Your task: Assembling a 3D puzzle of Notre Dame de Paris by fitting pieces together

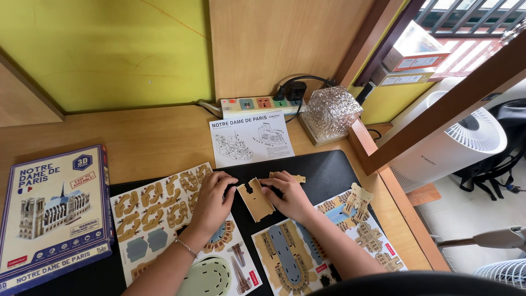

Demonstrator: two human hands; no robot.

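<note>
Puzzle piece (255,200), a tan foam-board panel with a notched upper edge, lies flat on the black mat (329,170) between the two hands, and the grip on it comes from both sides. The right hand (287,194) has its fingertips closed lightly on the panel's upper right edge, pressing rather than lifting; the left hand (212,200) rests palm down with its fingers curled at the panel's left edge, touching it or just short of it, holding nothing else. A second small tan piece (294,177) lies just behind the right hand. The step looks like fitting or folding this panel, and the next move probably calls for steadying it with one hand while the other works a tab into a slot. Under the left wrist lies a punched sheet of arches (150,211); under the right forearm, a sheet with a blue roof part (285,255). Farther back on the desk (153,134) sit the instruction leaflet (250,138), a power strip (257,103) and a textured glass lamp (330,112), with the puzzle box (52,211) at far left.
</note>
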